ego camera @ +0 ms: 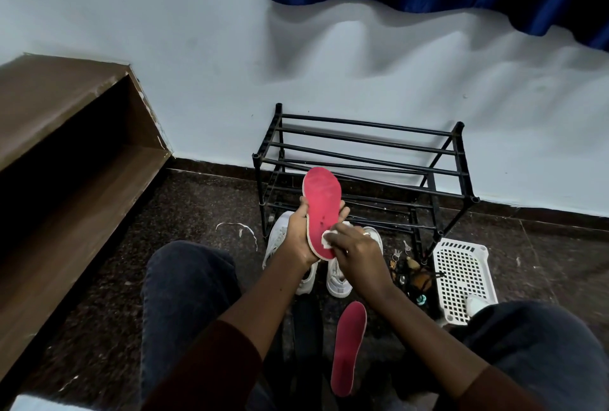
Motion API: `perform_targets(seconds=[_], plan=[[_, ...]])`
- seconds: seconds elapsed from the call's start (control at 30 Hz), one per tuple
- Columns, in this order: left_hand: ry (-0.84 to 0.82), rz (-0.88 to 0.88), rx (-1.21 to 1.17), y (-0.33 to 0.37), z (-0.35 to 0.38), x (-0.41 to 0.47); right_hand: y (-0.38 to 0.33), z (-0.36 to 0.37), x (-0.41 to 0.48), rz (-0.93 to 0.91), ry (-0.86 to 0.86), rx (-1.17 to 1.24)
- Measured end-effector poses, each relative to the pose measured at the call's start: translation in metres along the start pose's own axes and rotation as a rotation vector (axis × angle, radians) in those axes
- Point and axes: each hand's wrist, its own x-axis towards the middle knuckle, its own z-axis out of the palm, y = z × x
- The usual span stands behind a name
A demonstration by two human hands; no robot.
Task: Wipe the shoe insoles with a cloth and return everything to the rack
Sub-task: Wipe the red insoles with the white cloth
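Left hand (298, 236) grips a red insole (321, 203) upright in front of the rack (362, 140). Right hand (356, 249) pinches a white cloth (328, 239) against its lower end. Second insole (349, 344) lies on the floor further out from the rack, white shoes (337, 278) just before it.

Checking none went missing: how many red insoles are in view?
2: one insole held in the left hand, the other insole lying on the floor, nearer the camera.

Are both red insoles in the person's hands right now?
No: the left hand holds one red insole, while the second insole lies on the floor.
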Motion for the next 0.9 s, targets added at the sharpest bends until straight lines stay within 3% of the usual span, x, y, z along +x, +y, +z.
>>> perform_targets(seconds=[0.2, 0.47, 0.67, 0.9], plan=[[-0.066, 0.001, 0.0, -0.008, 0.003, -0.007, 0.012, 0.001, 0.038, 0.277, -0.01, 0.007], [-0.079, 0.106, -0.072, 0.004, -0.007, 0.006, -0.022, 0.001, 0.005, 0.288, 0.121, 0.109], [-0.07, 0.128, -0.129, 0.011, -0.007, 0.005, -0.03, 0.003, -0.009, 0.268, 0.086, 0.149], [-0.011, 0.065, 0.089, -0.004, 0.002, -0.003, -0.007, 0.005, 0.035, 0.268, 0.032, -0.009]])
